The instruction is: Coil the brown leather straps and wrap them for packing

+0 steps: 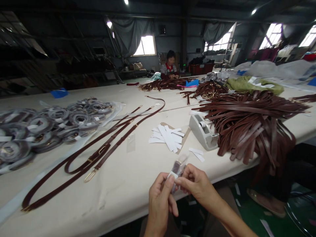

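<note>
Just past the table's near edge, my left hand (160, 194) grips a dark brown strap bundle (177, 168) wrapped in clear film. A white paper strip (173, 174) lies across the bundle under my left thumb. My right hand (197, 182) pinches the bundle's right side with thumb and fingers; the exact spot under the fingertips is hidden. In front of my hands lie a pile of white paper strips (169, 136), two loose strips (197, 153) and a grey tape dispenser (202, 133).
Coiled, wrapped straps (79, 118) crowd the table's left. Long brown straps with gold clasps (98, 161) stretch across the middle. A big heap of brown straps (249, 125) hangs over the right edge. Behind the table sits a person (169, 67). Someone's foot (266, 200) shows at lower right.
</note>
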A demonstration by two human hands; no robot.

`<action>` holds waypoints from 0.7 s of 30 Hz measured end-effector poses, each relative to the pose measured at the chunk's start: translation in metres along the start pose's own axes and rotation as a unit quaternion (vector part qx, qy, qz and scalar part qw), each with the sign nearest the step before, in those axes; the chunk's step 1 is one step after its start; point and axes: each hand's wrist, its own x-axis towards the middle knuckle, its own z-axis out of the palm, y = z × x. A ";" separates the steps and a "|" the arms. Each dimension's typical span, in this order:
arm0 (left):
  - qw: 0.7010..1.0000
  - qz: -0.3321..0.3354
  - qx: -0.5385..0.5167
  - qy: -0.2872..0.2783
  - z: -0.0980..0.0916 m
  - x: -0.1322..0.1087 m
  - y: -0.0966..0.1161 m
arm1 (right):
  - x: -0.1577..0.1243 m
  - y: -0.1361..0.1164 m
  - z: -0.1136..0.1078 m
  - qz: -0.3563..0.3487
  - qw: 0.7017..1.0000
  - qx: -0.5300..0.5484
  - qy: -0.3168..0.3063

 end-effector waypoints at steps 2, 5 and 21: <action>1.000 -0.012 -0.003 -0.005 -0.002 0.000 0.003 | -0.002 -0.001 -0.005 -0.061 0.988 -0.131 0.047; 0.999 -0.025 -0.011 -0.017 -0.005 0.002 0.006 | -0.004 -0.008 -0.014 -0.253 0.904 -0.325 0.112; 0.997 0.016 0.055 -0.047 0.003 -0.004 -0.025 | 0.022 0.012 -0.015 -0.517 0.672 -0.528 0.036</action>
